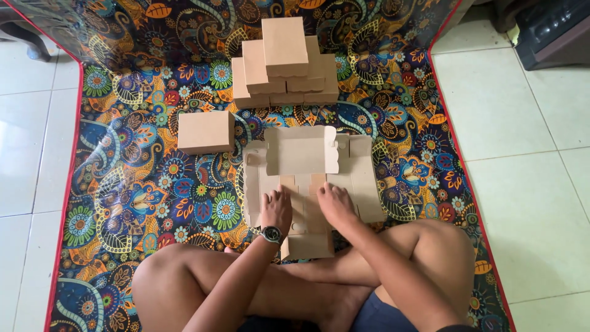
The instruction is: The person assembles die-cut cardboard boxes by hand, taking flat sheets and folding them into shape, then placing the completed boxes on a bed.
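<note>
A flat, partly folded brown cardboard box blank [305, 161] lies on the patterned mat in front of my crossed legs. One of its flaps stands upright at the far side. My left hand [276, 209], with a dark wristwatch, presses flat on the blank's near left part. Beside it, my right hand [335, 204] rests palm down on the near right part. Fingers of both hands are spread on the cardboard and grip nothing.
A single closed brown box [206, 131] sits to the left of the blank. A stack of several closed brown boxes [284, 61] stands at the far side of the colourful paisley mat [129, 184]. White floor tiles [528, 141] surround the mat. A dark object [553, 27] is at the top right.
</note>
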